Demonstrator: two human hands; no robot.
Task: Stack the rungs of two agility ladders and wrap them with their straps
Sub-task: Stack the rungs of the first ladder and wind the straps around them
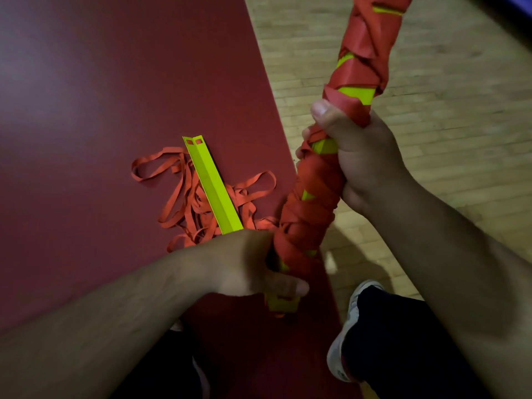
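A wrapped bundle point(311, 197) of yellow-green rungs, bound round with orange-red strap, is held slantwise from the lower centre of the frame up to the upper right corner. Patches of yellow-green are left showing between the turns of strap.

The bundle is grasped at its middle by the right hand point(362, 156), right of centre in the frame. The fingers are curled tightly round the far side of the bundle, and the thumb point(322, 110) is laid straight up along its wrapping. The lower end of the bundle is clasped by the left hand point(244, 263), below centre. Its fingers are closed round the bundle from the left, and its thumb is pressed across the bare yellow-green end just above the slotted tip.

A second stack of rungs point(211, 185) is laid on the red mat point(100, 110) left of centre, tilted with its slotted end toward the top of the frame. Its near end is hidden behind the left hand, and whether it is touched by that hand cannot be told. Loose straps point(178, 197) are heaped in loops under and around this stack.

A wooden floor point(446, 110) is seen to the right of the mat, and a pale shoe point(342, 347) is planted at the lower right.
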